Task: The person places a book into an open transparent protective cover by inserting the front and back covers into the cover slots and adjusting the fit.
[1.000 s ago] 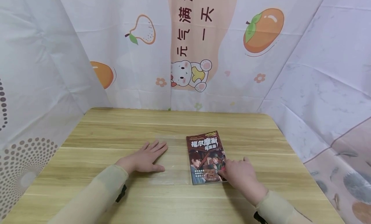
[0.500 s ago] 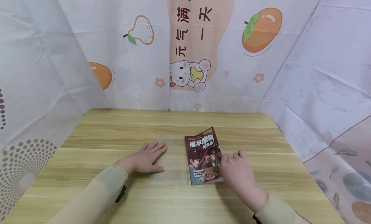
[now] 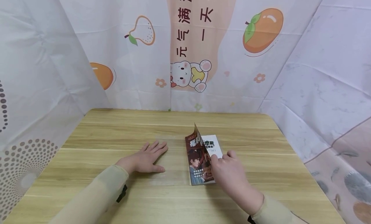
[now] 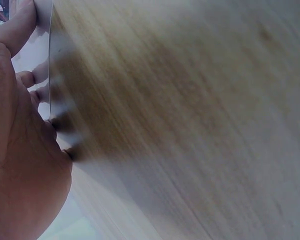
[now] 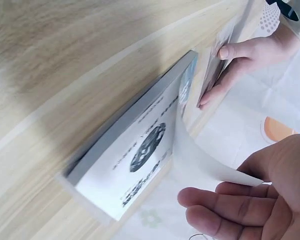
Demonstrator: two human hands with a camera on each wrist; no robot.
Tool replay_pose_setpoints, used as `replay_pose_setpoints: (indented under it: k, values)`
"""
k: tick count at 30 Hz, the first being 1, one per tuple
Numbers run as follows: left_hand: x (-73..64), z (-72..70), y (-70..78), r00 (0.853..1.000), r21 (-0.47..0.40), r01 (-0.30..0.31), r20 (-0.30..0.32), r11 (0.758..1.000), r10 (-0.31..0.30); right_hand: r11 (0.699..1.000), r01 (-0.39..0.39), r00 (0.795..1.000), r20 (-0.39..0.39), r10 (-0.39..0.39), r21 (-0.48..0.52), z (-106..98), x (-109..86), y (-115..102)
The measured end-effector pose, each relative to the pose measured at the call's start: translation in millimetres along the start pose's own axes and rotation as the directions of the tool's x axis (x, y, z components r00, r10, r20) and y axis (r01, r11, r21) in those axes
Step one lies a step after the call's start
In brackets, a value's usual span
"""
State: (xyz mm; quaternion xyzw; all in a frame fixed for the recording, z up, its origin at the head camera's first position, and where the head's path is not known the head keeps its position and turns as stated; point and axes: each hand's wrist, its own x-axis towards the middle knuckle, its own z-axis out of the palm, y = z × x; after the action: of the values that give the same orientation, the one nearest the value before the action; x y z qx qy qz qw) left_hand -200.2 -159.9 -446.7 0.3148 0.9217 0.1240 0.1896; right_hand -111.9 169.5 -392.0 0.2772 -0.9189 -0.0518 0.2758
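Observation:
A paperback book point(image 3: 197, 167) with a dark red illustrated front cover lies right of the table's middle. My right hand point(image 3: 230, 169) pinches the free edge of its front cover point(image 5: 202, 160), which bends up and leftward. Beneath it shows the white title page point(image 5: 125, 165), with dark printing. Flat on the table, with fingers spread, my left hand point(image 3: 143, 159) rests on the left part of a clear plastic sheet point(image 3: 175, 172). The sheet reaches to the book's left edge. Only part of the left hand point(image 4: 25, 130) appears in the left wrist view.
The wood-grain table point(image 3: 139, 124) is enclosed by printed white curtains point(image 3: 127, 79) at the back and both sides. Dark straps point(image 3: 121, 193) sit at the wrists, below light sleeves point(image 3: 95, 191).
My right hand has moved left, lifting the book's front cover from nearly flat to a steep bend and uncovering the title page. The left hand has stayed in place.

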Motion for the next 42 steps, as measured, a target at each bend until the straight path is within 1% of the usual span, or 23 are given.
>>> replay_pose_setpoints:
  k: [3,9,15,17,24,28,31,35,38,42]
  values:
    - [-0.1,0.4,-0.1,1.000,-0.001,0.003,0.003,1.000,-0.003,1.000,0.013,1.000,-0.011,-0.013,0.005,-1.6,1.9,-3.3]
    - [0.0,1.1,-1.3,1.000,-0.031,0.003,0.007,1.000,-0.003,0.999,0.046,0.996,-0.070,-0.046,-0.005,-1.0,4.6,-7.2]
    - [-0.5,-0.3,-0.2,1.000,-0.057,-0.004,0.009,0.998,0.004,0.997,0.073,0.992,-0.098,-0.074,-0.015,2.4,7.0,-9.5]
    - [-0.9,-0.7,0.6,1.000,-0.058,-0.010,0.005,0.998,0.010,0.996,0.085,0.991,-0.102,-0.087,-0.025,3.6,7.6,-10.2]
    - [0.4,0.4,1.0,1.000,-0.043,0.010,0.016,0.999,-0.009,0.990,0.138,0.983,-0.121,-0.140,-0.025,8.3,8.9,-15.4]
    - [-0.7,-1.0,1.8,1.000,-0.047,-0.008,0.011,0.999,0.009,0.986,0.164,0.976,-0.145,-0.164,-0.015,11.7,10.2,-17.5]
    - [-1.6,-0.6,1.0,1.000,-0.055,-0.013,0.001,0.998,0.013,0.982,0.187,0.976,-0.110,-0.187,-0.008,13.1,11.0,-18.0]
    - [-0.8,1.0,-0.3,1.000,-0.050,-0.003,-0.007,0.999,0.002,0.978,0.207,0.978,0.019,-0.208,0.018,13.3,10.7,-18.6]
    - [1.0,2.3,-1.0,1.000,-0.040,0.012,-0.003,0.999,-0.012,0.976,0.209,0.971,0.102,-0.215,0.059,14.5,11.1,-19.2]
    - [0.0,0.2,0.7,1.000,-0.023,0.012,0.002,1.000,-0.012,0.970,0.218,0.960,0.154,-0.233,0.107,17.6,14.1,-18.8]
